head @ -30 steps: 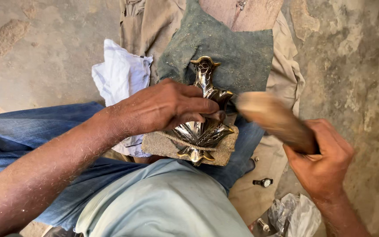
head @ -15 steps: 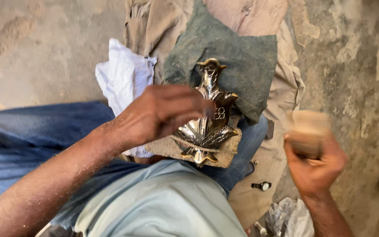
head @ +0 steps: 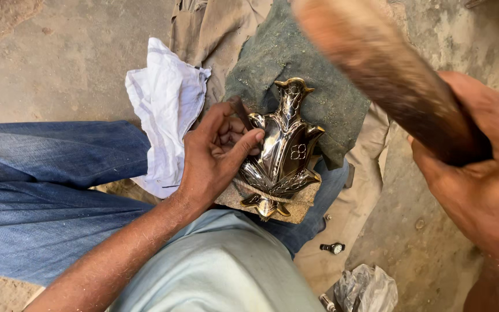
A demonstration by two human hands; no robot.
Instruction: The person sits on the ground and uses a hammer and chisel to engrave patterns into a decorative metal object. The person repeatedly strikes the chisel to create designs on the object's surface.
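A shiny brass and black ornament [head: 284, 147], shaped like a vase with leaf-like points, lies tied with cord on a small flat block [head: 295, 208] on my knee. My left hand [head: 215, 153] rests against the ornament's left side and pinches a thin dark tool [head: 239, 111] between thumb and fingers. My right hand [head: 480, 179] is raised close to the camera on the right and grips a thick wooden mallet [head: 376, 69], blurred, above the ornament.
A white cloth [head: 166, 104] lies left of the ornament, a grey-green cloth [head: 295, 52] and beige cloth [head: 209, 29] behind it. My jeans-clad leg [head: 47, 185] crosses the left. A small dark object [head: 333, 248] and a crumpled plastic bag [head: 365, 287] lie on the dusty ground.
My right hand has swung the wooden mallet from low right up high toward the camera. My left hand has shifted off the ornament's top to its left side, uncovering it.
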